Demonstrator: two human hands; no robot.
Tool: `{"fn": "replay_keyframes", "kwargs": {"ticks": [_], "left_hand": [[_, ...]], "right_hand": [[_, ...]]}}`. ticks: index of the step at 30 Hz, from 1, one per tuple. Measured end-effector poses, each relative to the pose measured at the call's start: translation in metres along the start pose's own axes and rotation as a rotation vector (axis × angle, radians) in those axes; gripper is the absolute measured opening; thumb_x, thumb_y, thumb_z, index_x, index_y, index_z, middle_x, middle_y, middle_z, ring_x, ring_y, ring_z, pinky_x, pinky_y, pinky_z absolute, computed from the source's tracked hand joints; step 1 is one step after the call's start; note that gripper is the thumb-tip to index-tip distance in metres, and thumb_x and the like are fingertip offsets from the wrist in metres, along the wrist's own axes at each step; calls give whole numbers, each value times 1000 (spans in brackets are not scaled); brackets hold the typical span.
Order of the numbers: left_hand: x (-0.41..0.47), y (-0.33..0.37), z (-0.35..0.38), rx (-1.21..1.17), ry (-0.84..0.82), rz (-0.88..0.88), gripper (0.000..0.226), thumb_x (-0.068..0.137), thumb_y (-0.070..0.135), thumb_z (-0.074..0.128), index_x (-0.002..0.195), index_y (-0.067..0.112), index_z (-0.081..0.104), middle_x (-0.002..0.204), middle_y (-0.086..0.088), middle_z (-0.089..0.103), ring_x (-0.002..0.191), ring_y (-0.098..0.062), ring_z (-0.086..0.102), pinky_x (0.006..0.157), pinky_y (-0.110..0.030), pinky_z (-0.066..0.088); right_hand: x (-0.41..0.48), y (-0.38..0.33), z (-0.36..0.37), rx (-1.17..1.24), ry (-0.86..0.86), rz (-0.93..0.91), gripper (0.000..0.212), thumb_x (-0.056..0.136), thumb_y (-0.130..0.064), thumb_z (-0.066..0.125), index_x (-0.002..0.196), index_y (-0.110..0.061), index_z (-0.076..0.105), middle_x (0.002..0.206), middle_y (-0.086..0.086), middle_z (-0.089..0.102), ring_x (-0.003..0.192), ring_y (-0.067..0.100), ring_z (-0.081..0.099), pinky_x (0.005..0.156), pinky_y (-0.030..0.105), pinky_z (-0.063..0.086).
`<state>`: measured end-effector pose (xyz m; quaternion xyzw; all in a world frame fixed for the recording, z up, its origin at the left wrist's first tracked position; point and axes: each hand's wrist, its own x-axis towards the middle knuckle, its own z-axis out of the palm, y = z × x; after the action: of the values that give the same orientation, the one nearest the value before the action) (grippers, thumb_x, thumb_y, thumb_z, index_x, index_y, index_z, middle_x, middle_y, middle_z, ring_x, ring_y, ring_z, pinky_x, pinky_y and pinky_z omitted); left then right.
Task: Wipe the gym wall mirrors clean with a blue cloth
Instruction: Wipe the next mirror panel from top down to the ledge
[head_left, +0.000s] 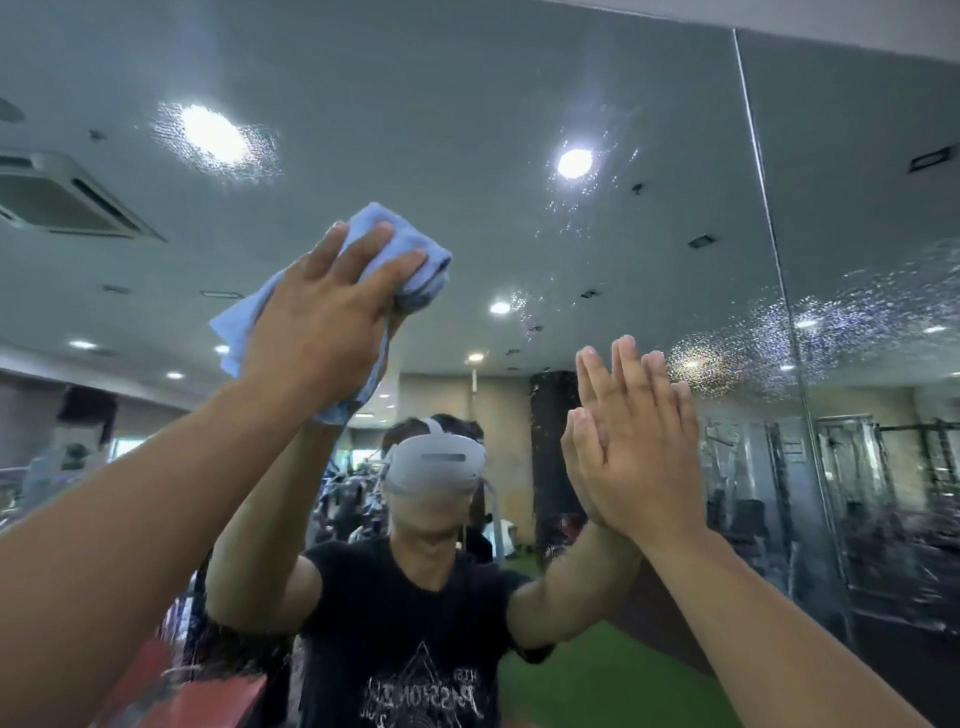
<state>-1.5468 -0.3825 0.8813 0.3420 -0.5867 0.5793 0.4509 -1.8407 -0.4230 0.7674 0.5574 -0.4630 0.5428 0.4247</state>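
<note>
Left hand (322, 322) pressing cloth (400, 244) on mirror (467, 104), right hand (636, 441) beside

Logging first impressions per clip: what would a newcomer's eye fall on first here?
The left hand, raised high left of centre, presses a bunched blue cloth against the wall mirror. To its right, the right hand lies flat on the glass, meeting its own reflection. Spray droplets speckle the mirror around the reflected ceiling lights and at the right by the panel seam.
</note>
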Motion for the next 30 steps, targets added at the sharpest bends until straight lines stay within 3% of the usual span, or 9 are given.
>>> {"fn": "replay_keyframes", "kwargs": {"ticks": [3,8,12,16,18,19,23,26,30], "left_hand": [[0,0,0,13,-38,-15,50,95,21,39,143,23,52,151,-11,47,138,-44,40,97,-51,40],[2,11,-7,-3,79,17,46,94,17,32,129,10,61,131,-20,59,120,-39,47,102,-41,28],[9,28,-16,1,130,43,47,88,12,29,113,-1,66,114,-26,63,107,-30,38,99,-40,27],[22,31,-11,21,-8,-46,56,87,20,23,129,7,57,129,-23,55,120,-34,44,104,-44,30],[36,39,-7,-21,-23,-75,59,82,22,22,130,9,53,128,-23,52,118,-34,44,99,-43,33],[45,45,-4,-45,-12,-91,61,80,24,22,128,6,55,125,-25,53,113,-32,43,93,-37,30],[86,80,4,6,-92,-182,69,79,32,18,137,16,51,138,-15,46,120,-38,41,89,-46,35],[118,115,15,-19,-128,-228,52,91,22,37,142,24,46,148,-8,39,133,-37,34,90,-50,40],[161,162,38,-24,-135,-219,50,93,14,50,140,29,44,152,-4,33,139,-34,27,91,-48,37]], "right_hand": [[0,-1,-4,-9,-13,-2,61,103,-46,23,163,-32,22,170,4,21,158,26,13,126,49,10],[5,2,-9,-36,-44,-13,62,101,-49,27,161,-34,26,169,4,27,156,27,20,124,47,13],[12,9,-15,-54,-33,-41,60,99,-50,31,157,-32,36,163,4,37,150,29,32,117,47,21],[15,21,-23,-23,-4,-85,57,99,-45,35,151,-25,44,157,6,46,144,29,40,113,49,32],[18,36,-27,-7,16,-105,57,98,-43,36,150,-23,46,154,7,47,144,31,41,113,51,35],[22,46,-30,-1,23,-112,57,97,-43,37,149,-23,47,154,8,47,144,31,40,115,50,32],[34,100,-39,4,45,-69,59,100,-41,30,152,-18,43,160,11,40,150,30,26,121,46,16],[36,141,-43,-9,28,-14,63,103,-45,20,157,-17,36,166,10,30,156,27,15,126,44,9],[25,187,-42,-15,-11,-42,62,105,-45,20,159,-19,33,168,8,27,158,25,12,128,45,7]]}}
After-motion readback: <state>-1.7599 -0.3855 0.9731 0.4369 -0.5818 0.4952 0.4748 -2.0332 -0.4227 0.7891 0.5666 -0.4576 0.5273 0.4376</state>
